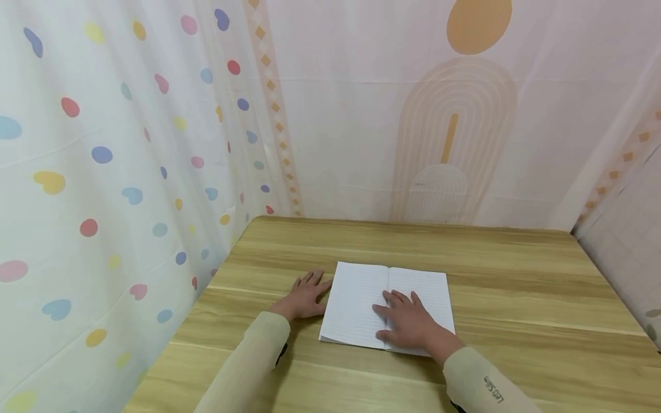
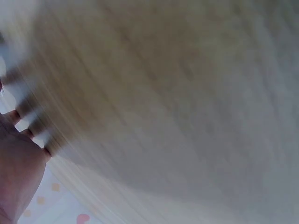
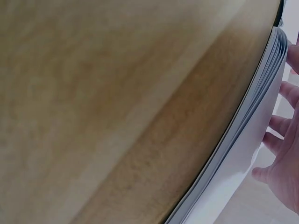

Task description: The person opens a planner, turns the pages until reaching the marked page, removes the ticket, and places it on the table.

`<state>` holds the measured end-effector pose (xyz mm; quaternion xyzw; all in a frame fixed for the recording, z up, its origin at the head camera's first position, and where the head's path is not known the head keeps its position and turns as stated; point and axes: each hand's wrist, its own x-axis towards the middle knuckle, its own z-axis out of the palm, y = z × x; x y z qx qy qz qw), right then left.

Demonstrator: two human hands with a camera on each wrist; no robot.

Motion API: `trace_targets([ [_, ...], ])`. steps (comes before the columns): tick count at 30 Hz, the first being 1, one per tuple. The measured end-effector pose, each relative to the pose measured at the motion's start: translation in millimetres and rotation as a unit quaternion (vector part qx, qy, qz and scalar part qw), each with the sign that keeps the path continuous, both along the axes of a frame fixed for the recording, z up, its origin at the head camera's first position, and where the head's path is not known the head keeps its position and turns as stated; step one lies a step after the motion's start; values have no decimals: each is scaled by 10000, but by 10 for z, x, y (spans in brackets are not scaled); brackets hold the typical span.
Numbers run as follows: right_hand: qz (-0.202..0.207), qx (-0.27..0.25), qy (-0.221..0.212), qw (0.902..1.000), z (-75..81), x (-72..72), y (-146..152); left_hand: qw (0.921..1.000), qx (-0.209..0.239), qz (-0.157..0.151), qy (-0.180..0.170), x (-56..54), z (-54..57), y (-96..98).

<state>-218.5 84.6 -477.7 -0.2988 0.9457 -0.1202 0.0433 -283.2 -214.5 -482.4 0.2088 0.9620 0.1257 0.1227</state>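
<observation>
An open notebook (image 1: 356, 298) with lined white pages lies flat on the wooden table. My right hand (image 1: 408, 322) rests on its right page near the centre fold, fingers spread and pointing left and away. In the right wrist view, the fingers of that hand (image 3: 282, 154) touch the page above a stack of sheets (image 3: 261, 88). My left hand (image 1: 306, 297) lies on the table just left of the notebook, fingers spread, its thumb by the left page's edge. The left wrist view shows part of that palm (image 2: 21, 168) against the tabletop; its fingertips are blurred.
The wood-grain table (image 1: 516, 287) reaches back to a pale curtain (image 1: 351, 143) with an arch print. A dotted curtain (image 1: 129, 229) hangs along the left side. Beyond the table's right edge stands a light patterned surface (image 1: 632, 241).
</observation>
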Motion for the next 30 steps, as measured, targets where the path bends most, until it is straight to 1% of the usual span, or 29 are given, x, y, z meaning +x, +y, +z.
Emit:
trace_targets([
  [5,17,84,68,9999,-26,1,-10,9997,227,41,-125,11,12,-23],
  [8,-7,104,91,9999,-33,2,-17,9991,393,75,-125,15,25,-19],
  [11,-13,97,86,9999,-27,4,-22,9995,274,43,-121,20,18,-11],
  [14,-49,-72,-20,10000,-14,2,-1,9999,88,1,-79,20,-8,-9],
  [17,-290,-310,-149,9990,-9,-20,96,10000,-13,9,-58,12,-38,-3],
  [20,-618,-429,-240,9969,-16,-86,271,10000,-34,39,-47,7,-40,8],
  [26,-1379,-314,-259,9896,-30,-284,740,10000,-35,28,-87,25,-2,19],
  [30,-1813,-337,-314,9823,-11,-347,959,9999,-19,23,-107,30,-3,15],
])
